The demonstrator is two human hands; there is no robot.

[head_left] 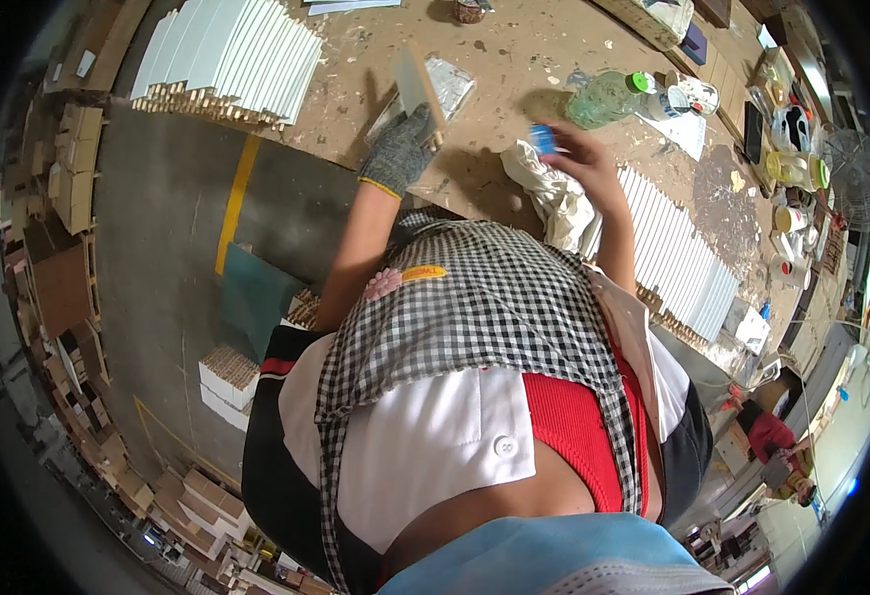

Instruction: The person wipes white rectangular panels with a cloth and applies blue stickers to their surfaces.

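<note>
My left hand (395, 157), in a grey knit glove with a yellow cuff, grips a small thin white board (415, 84) with a wood-coloured edge, held tilted above the workbench. Beneath the board lies a flat, whitish, paint-smeared block (449, 81). My bare right hand (590, 164) has its fingers closed on a small bright blue object (543, 139), blurred, its exact kind unclear. Just below that hand, a crumpled white cloth (557, 203) hangs at the bench's near edge.
Stacked white strips (232, 59) stand at the bench's far left; another row of white strips (678, 248) lies right. A green-capped bottle (603, 99) and paint-stained tubs (693, 94) sit at far right. A fan (854, 178) stands beyond. One person (777, 446) is at lower right.
</note>
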